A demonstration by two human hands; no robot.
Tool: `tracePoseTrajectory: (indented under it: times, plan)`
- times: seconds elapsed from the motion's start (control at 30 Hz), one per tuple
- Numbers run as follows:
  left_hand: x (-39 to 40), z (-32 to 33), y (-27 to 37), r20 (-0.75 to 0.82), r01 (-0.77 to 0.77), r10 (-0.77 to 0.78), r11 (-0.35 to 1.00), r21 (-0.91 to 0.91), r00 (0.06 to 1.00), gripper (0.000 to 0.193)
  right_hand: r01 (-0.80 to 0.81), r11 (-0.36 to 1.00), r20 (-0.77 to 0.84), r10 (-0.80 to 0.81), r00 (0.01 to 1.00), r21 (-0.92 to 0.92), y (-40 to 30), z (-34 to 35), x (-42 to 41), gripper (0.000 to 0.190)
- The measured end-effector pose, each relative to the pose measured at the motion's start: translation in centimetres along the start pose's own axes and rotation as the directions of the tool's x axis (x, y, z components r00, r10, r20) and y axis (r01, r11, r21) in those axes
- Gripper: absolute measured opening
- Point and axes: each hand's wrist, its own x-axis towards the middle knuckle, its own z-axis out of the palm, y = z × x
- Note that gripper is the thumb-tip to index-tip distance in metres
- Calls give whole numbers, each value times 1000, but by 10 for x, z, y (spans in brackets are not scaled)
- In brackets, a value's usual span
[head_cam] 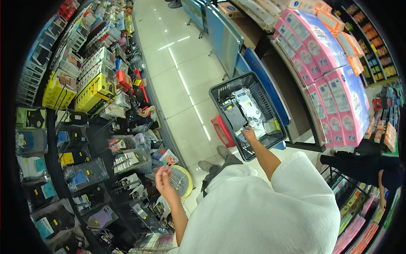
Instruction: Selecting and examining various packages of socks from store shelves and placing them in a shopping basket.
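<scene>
My right hand [248, 133] reaches over the near end of a black plastic shopping basket [217, 101], its fingers touching or holding something at the edge of the packets; the grip is not clear. Inside the basket lie a dark grey package [235, 116], a white package in clear plastic wrap [248, 103] and a small green-and-white pack [272, 126]. A red plastic stool [222, 130] shows partly beneath the basket. My left hand [164, 179] is raised before the packaged goods, thumb and fingertips close together around a small dark bit that I cannot make out.
Racks of bagged socks [76, 143] and boxed garments [95, 92] line the left. A yellow-rimmed round container [189, 187] stands by my left hand. Folding tables [222, 35] and a shelf of pink cartons [341, 104] are on the right. Another person [358, 165] stands at far right.
</scene>
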Motion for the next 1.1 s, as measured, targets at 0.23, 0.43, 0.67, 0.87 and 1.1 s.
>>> tracePoseTrajectory:
  times: [0.23,0.43,0.67,0.87,1.1]
  plan:
    - [-52,53,10,21,106,-109,989,104,994,21,-346,872,138,318,938,346,29,31,65,66]
    - [-79,50,12,-95,214,-203,970,118,975,26,-502,717,261,430,864,484,47,53,118,55]
    - [-86,69,11,-99,250,-238,960,129,966,26,-502,585,344,367,864,637,16,39,79,28]
    - [-89,85,7,-1,290,-293,944,155,956,22,-158,737,251,-16,968,657,-33,32,62,23]
    - [-82,99,-24,179,382,-373,924,-19,911,31,-33,755,457,-360,813,655,-165,-30,-40,11]
